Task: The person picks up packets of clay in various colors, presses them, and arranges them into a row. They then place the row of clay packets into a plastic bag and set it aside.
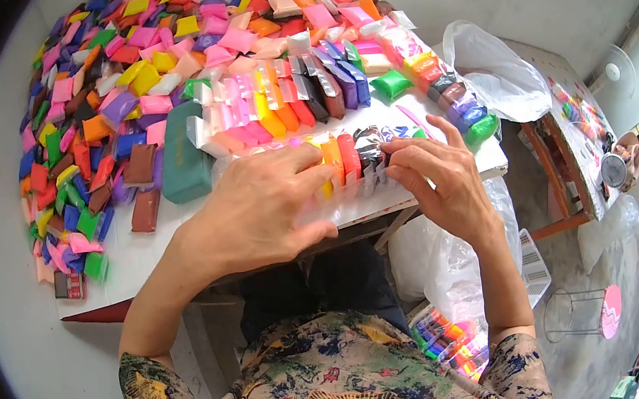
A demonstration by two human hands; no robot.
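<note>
At front edge of white counter [142, 259]: row of colourful wrapped clay bars [348, 155]. On its left part, left hand [256, 208], fingers spread flat. At its right end, right hand [442, 183], fingers pinching one bar. Behind row, teal rectangular block [185, 157].

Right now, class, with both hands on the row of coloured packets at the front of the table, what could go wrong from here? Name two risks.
1. The row of packets lies close to the near edge of the table. A push from the left hand or right hand might slide some off.
2. The loose pile behind is heaped and crowded. Packets could slip forward and mix with the ordered colours.
</note>
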